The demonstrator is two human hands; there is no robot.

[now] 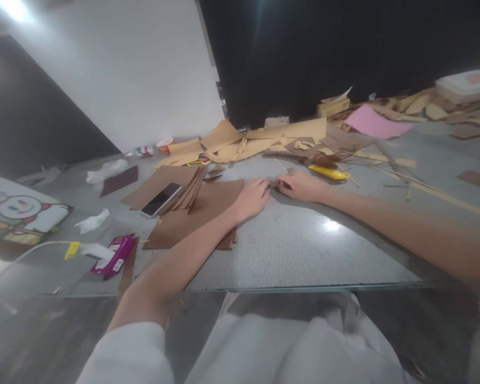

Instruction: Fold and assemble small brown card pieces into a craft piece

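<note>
My left hand (254, 197) rests at the right edge of a stack of brown sheets (196, 226), fingers bent and pressed together. Beside it on the glass-topped table, my right hand (302, 186) has its fingers curled in a pinch. The fingertips of both hands nearly meet at a tiny dark bit that is too small and blurred to name. Left of the hands, a phone (161, 199) lies on a fanned pile of brown pieces (188, 186). Just behind my right hand is a yellow-handled tool (328, 172), perhaps a cutter.
Tan paper scraps (260, 141) and narrow strips (448, 197) spread across the back and right. A pink sheet (376, 122) and a white lidded box (468, 85) lie far right. At left are a purple tissue pack (116, 257), a crumpled tissue (94, 221) and a paper cup (165, 145).
</note>
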